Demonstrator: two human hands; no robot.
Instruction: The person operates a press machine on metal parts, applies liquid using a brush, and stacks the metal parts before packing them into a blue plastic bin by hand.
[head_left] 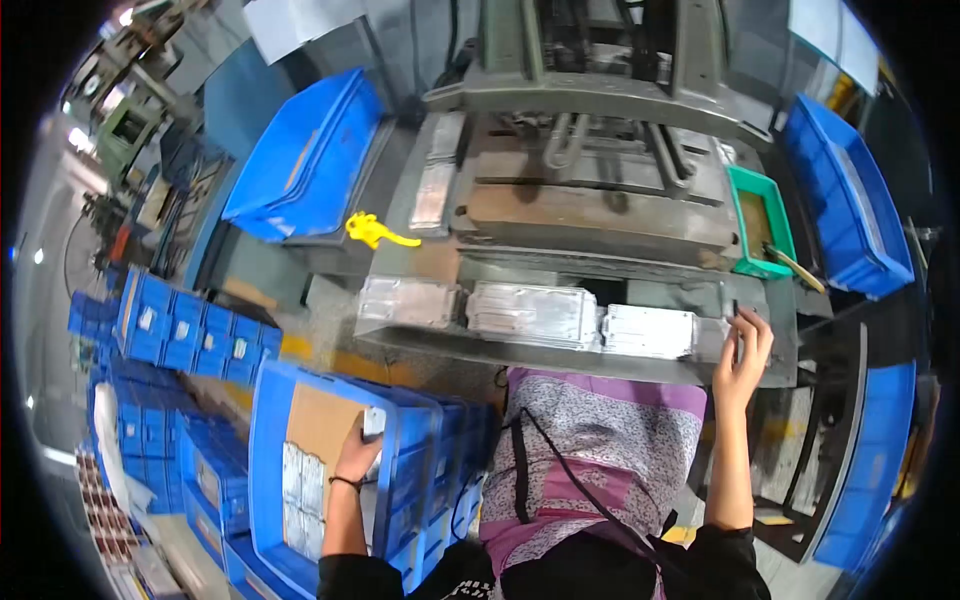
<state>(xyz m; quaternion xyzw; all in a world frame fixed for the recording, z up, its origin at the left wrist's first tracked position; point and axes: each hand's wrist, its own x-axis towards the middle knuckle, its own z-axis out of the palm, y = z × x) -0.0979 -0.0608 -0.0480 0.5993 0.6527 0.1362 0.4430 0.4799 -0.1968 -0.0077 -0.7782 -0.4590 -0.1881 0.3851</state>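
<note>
My left hand reaches into a blue bin at lower left, its fingers closed around a flat silver metal part. Other metal parts lie in rows in that bin beside a brown cardboard sheet. On the right, my right hand is at the end of the machine's front ledge, fingers bent and somewhat apart. A small dark piece shows at its fingertips; contact is unclear. Left of it on the ledge lie silver metal plates, one on the right, one in the middle and one on the left.
A press with a heavy steel block stands ahead. Right of it is a green tray with a brush. A yellow tool lies left, near a blue bin. Another blue bin stands far right. Stacked blue crates fill the left.
</note>
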